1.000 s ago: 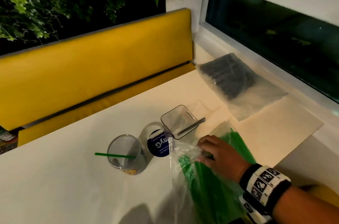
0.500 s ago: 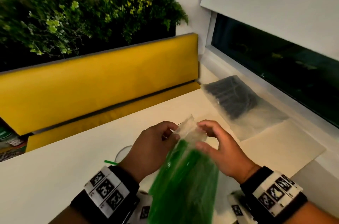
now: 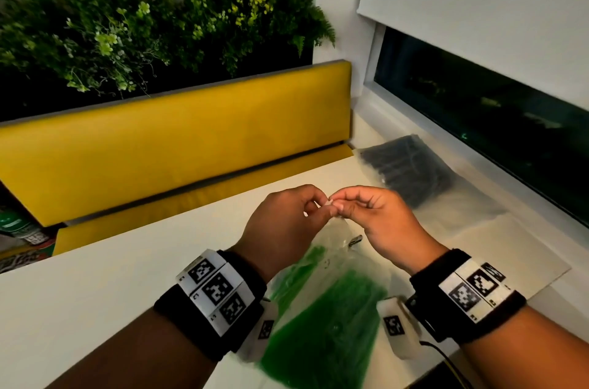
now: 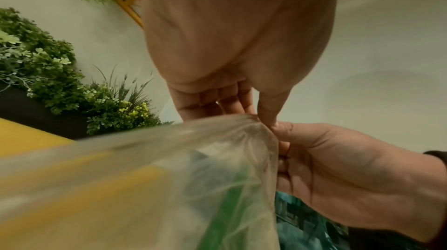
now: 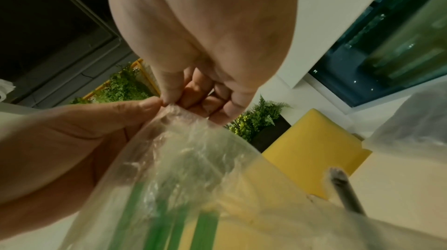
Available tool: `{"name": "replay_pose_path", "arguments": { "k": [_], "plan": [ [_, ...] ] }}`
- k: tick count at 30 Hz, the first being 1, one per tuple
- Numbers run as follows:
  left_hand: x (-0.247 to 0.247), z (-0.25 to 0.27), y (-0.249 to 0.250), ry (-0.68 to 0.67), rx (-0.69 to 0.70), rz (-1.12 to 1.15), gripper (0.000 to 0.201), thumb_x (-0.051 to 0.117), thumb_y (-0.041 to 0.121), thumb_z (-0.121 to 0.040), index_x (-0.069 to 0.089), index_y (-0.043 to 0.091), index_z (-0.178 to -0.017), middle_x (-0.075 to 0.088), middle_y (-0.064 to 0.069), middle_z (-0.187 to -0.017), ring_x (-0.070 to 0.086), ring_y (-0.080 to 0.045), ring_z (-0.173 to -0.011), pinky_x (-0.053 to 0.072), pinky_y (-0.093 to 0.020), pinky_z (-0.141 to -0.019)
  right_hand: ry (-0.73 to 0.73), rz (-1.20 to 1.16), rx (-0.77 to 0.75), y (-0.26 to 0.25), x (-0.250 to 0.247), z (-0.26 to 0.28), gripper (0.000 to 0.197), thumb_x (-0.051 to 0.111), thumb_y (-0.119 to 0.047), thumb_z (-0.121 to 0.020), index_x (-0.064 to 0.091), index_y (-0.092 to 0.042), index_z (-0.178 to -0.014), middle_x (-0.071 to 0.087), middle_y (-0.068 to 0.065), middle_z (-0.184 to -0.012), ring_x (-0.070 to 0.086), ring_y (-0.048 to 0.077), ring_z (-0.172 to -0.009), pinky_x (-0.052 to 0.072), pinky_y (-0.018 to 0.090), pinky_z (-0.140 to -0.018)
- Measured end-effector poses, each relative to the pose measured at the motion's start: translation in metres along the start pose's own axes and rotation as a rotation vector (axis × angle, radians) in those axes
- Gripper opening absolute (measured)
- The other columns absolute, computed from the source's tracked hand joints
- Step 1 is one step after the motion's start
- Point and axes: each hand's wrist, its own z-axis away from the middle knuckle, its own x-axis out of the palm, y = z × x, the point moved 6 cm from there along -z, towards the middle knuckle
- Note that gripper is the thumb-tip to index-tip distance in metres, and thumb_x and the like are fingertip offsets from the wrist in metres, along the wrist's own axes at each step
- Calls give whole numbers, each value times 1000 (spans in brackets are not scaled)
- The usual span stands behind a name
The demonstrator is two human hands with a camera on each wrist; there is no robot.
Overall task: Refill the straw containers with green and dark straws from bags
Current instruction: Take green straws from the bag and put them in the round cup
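A clear plastic bag of green straws (image 3: 328, 325) hangs above the white table (image 3: 95, 293). Both hands pinch its crumpled top edge, with their fingertips almost touching. My left hand (image 3: 325, 205) pinches it from the left and my right hand (image 3: 340, 203) from the right. The left wrist view shows my left hand (image 4: 262, 118) on the bag's corner (image 4: 254, 130). In the right wrist view my right hand (image 5: 176, 102) nips the same film (image 5: 193, 149). A second bag, holding dark straws (image 3: 411, 172), lies flat at the table's far right. The hands and bag hide the straw containers, apart from one dark straw's tip (image 3: 355, 240).
A yellow padded bench (image 3: 191, 140) runs along the table's far side, with green plants (image 3: 159, 22) above it. A dark window (image 3: 478, 121) under a white blind (image 3: 478, 6) borders the right side. The table's right edge (image 3: 541, 280) lies close to my right wrist.
My left hand came in and took hold of the green straw bag with the right hand. The bag rose off the table, and both pinches have drawn together at its top.
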Motion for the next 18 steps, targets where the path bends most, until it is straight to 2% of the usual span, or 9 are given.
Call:
{"name": "replay_pose_path", "arguments": {
  "k": [4,6,8,10,12,15,17,18],
  "plan": [
    [-1,4,2,56,42,-110,21,58,49,-92,63,29,-88,65,13,-76,57,-5,-68,48,-29,-63,-35,204,-15,-1,-5,-3,15,61,-13,-94,71,-23,-87,74,-2,-86,66,12,-85,52,31,-85],
    [-4,14,-7,72,35,-170,22,54,46,-94,57,27,-84,63,10,-74,58,-10,-67,49,-32,-63,36,246,4,1,-19,-8,17,57,-18,-96,68,-27,-87,72,-8,-87,65,11,-88,52,37,-89],
    [-5,31,-30,56,12,-184,23,54,45,-95,55,26,-82,62,10,-72,58,-10,-65,50,-31,-64,134,234,25,2,-41,-12,20,54,-19,-98,65,-31,-86,71,-13,-86,65,8,-89,53,40,-90],
    [-6,55,-59,16,-39,-156,23,57,44,-93,56,25,-80,65,10,-72,60,-6,-66,51,-28,-65,178,245,40,7,-59,-15,23,53,-19,-98,65,-33,-85,70,-13,-86,64,9,-89,53,42,-91],
    [-6,79,-84,-46,-96,-127,24,59,44,-91,57,24,-77,65,9,-72,61,-5,-68,50,-25,-65,186,285,53,12,-68,-15,21,54,-20,-98,65,-34,-87,71,-10,-88,64,16,-91,53,45,-92],
    [-5,102,-97,-252,-152,-172,22,61,42,-89,53,30,-73,62,13,-68,58,-2,-63,44,-16,-59,196,278,58,22,-69,-12,23,53,-17,-98,65,-32,-86,70,-9,-86,64,21,-93,51,44,-91],
    [-2,96,-90,-343,-134,-151,14,61,50,-85,58,37,-80,63,17,-78,61,0,-70,46,-14,-64,194,227,59,24,-63,-11,27,52,-14,-99,65,-33,-83,70,-10,-84,65,16,-90,52,41,-89],
    [-2,86,-81,-319,-112,-71,18,60,58,-80,61,42,-90,64,17,-87,62,-1,-75,51,-19,-70,192,197,55,23,-59,-11,28,52,-13,-99,65,-33,-83,70,-10,-83,65,13,-89,52,39,-89]
  ]
}}
